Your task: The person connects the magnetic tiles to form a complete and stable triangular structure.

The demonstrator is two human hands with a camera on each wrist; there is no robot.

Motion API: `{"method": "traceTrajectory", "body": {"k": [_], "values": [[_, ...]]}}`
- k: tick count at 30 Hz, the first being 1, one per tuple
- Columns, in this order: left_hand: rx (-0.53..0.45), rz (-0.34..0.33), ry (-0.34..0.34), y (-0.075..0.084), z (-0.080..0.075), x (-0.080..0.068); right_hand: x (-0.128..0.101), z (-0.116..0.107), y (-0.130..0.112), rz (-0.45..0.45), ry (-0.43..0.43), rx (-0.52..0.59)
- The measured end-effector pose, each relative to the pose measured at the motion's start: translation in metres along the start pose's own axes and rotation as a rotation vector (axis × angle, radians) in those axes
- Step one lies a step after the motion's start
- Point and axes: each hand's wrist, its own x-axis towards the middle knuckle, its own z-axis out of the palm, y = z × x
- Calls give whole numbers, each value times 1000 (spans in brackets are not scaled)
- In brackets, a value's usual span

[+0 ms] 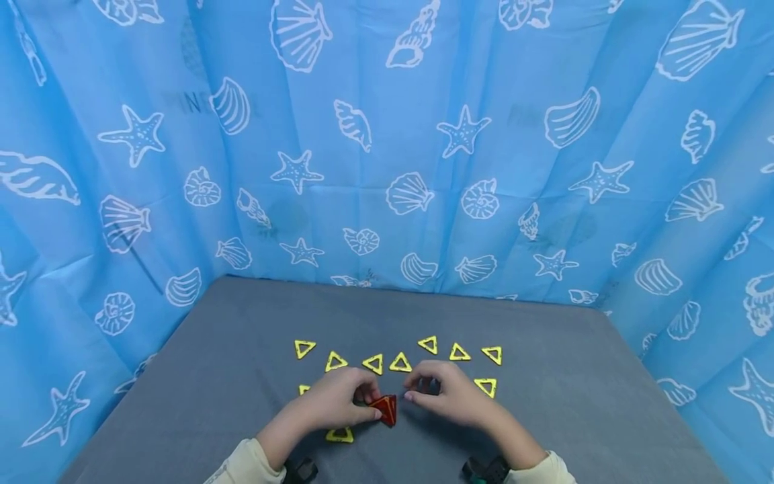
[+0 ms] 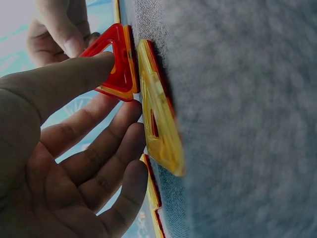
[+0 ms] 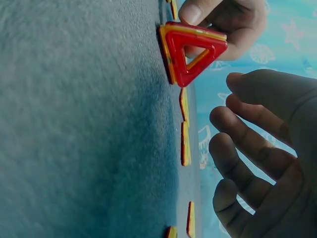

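Left hand [image 1: 335,403] pinches red triangle [image 1: 385,409], thumb and finger on it, piece standing tilted on grey table [image 1: 574,403] (centre, near front edge). Right hand [image 1: 450,396] just beside, fingers loosely curved, apart from triangle, holding nothing. Yellow triangles [image 1: 400,364] lie flat around both hands.

The head view is bright, evenly lit and bowed at its edges. Both wrist views are dim, with near fingers blurred.
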Motion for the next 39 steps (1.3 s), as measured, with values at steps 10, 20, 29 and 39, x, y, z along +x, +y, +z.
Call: {"method": "traceTrajectory", "body": {"k": [10, 20, 29, 39], "values": [[-63, 15, -57, -4, -5, 1, 4, -11, 2, -5, 50, 13], [-103, 58, -67, 2, -23, 8, 23, -23, 0, -63, 79, 37], [-104, 53, 95, -3, -37, 25, 49, -23, 8, 23, 66, 43], [-167, -9, 157, -13, -36, 42, 63, -22, 10, 119, 82, 53]]}}
